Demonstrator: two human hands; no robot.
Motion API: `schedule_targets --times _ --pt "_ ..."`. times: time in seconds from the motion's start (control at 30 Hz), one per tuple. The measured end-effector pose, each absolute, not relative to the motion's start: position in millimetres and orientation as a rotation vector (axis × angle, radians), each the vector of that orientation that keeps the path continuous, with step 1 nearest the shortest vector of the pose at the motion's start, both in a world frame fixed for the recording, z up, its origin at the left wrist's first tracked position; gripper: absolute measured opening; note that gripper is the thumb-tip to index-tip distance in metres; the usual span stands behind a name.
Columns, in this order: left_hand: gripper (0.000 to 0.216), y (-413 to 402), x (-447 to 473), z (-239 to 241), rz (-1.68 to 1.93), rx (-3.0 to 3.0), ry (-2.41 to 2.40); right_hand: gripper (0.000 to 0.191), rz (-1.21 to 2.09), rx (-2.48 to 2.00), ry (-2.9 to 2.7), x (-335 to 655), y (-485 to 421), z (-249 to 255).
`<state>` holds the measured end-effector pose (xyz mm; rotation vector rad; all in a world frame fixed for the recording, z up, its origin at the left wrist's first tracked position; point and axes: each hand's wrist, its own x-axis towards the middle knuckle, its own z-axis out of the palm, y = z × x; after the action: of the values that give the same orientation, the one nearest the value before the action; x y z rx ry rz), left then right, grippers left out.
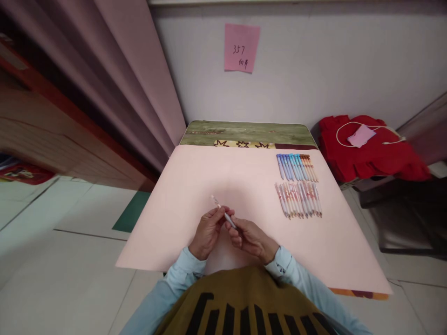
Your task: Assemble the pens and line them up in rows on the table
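Left hand: the left hand (208, 231) is raised just above the near middle of the pink table cover (195, 186), fingers curled together and pinched on the far-left part of a pen (223, 212).

Right hand: the right hand (250, 238) sits just right of the left one, fingers closed round the near-right end of the same pen; the two hands nearly touch at the fingertips.

Pen: slim, pale, with a whitish tip poking out beyond the left fingers toward the far left. Its long axis runs on a diagonal from far-left to near-right, so each hand grips one end and the middle shows between them. Whether it is in one piece or two, I cannot tell.

Nearer hand: both are on the pen; the left one holds closer to the tip, the right one the tail.

Blue pens: a tidy row of blue and orange-tinted pens (296, 167) lies at the far right of the cover, well apart from the hands.

Patterned pens: a second row of white, pink-printed pens (299, 199) lies just near of the first row, also off to the right.

Table: a green patterned tabletop (244, 132) shows beyond the cover's far edge.

Wall: a pink sticky note (241, 47) with handwriting hangs on it.

Right side: a red cloth (370, 158) with a white cable (352, 124) on top.
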<state>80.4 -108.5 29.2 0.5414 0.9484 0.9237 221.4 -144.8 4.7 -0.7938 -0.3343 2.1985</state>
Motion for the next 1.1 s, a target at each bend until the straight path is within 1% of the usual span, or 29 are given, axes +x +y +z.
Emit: schedule_targets --times 0.13,0.23,0.3,0.4,0.43,0.53,0.63,0.7,0.77,0.8,0.87,0.9,0.97,1.07,1.1 --pt "0.026 -108 78 28 0.966 0.580 1.047 0.044 1.944 -0.968 -0.592 214 -148 7" --pt "0.025 -106 74 29 0.983 0.580 1.069 0.047 1.827 -1.047 -0.635 212 -149 10" --pt "0.025 -104 71 30 0.995 0.595 1.072 0.051 1.881 -1.075 -0.605 211 -148 10" --pt "0.027 -105 68 31 0.962 0.657 1.083 0.063 2.019 -1.104 -0.564 211 -146 8" --pt "0.028 -105 67 31 0.957 0.667 1.087 0.062 2.018 -1.111 -0.573 210 -146 8" --pt "0.024 -107 67 31 1.015 0.628 1.099 0.047 1.899 -1.092 -0.602 209 -147 10" --pt "0.023 -108 66 32 1.069 0.578 1.098 0.052 1.856 -1.080 -0.574 208 -148 10" --pt "0.026 -108 65 32 1.047 0.596 1.091 0.052 1.940 -1.108 -0.542 206 -147 8" --pt "0.030 -108 64 33 1.014 0.630 1.095 0.059 2.004 -1.136 -0.535 205 -146 5" --pt "0.030 -108 64 32 1.010 0.643 1.102 0.058 2.004 -1.139 -0.544 205 -146 4" --pt "0.028 -108 63 32 1.029 0.654 1.119 0.047 1.941 -1.111 -0.557 206 -146 4" --pt "0.027 -108 63 32 1.044 0.654 1.125 0.044 1.911 -1.082 -0.548 207 -147 5" --pt "0.026 -107 63 32 1.050 0.647 1.127 0.049 1.895 -1.029 -0.514 208 -147 8" --pt "0.027 -106 64 34 0.998 0.644 1.104 0.049 1.962 -1.039 -0.514 208 -147 8" --pt "0.028 -106 65 35 0.982 0.647 1.100 0.051 1.983 -1.056 -0.535 208 -146 8"
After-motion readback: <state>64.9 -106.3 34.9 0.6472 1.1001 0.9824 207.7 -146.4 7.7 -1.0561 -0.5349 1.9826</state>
